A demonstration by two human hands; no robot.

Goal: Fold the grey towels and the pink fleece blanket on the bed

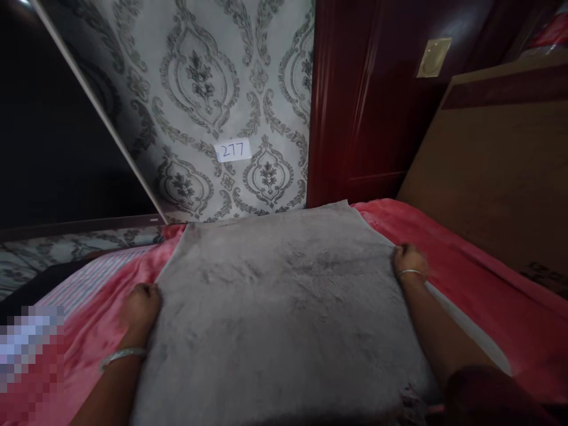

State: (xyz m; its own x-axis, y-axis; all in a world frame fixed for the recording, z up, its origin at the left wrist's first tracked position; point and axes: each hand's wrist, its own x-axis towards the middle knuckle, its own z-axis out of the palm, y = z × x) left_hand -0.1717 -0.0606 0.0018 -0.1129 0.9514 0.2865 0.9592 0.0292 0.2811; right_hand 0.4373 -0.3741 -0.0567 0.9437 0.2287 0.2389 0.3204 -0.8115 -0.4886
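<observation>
**Grey cloth held at both side edges on bed**

Grey plush cloth (284, 307) lies spread flat over the red bedspread (479, 284), far edge close to the patterned wallpaper (199, 89), near edge running out of frame below. Left hand (141, 305) closed on the cloth's left edge, fingers curled under the hem; right hand (410, 260) closed on the right edge, further up. Both grips shut on fabric, a bangle on each wrist. Nap shows faint scuffs and shallow ripples mid-panel. Judgement: for clean handling, keep tension even between the two hands, and level them so the edges stay parallel. A paper label reading 277 (233, 150) is stuck on the wall; dark red door (355, 106) and wooden headboard (497, 165) to the right
</observation>
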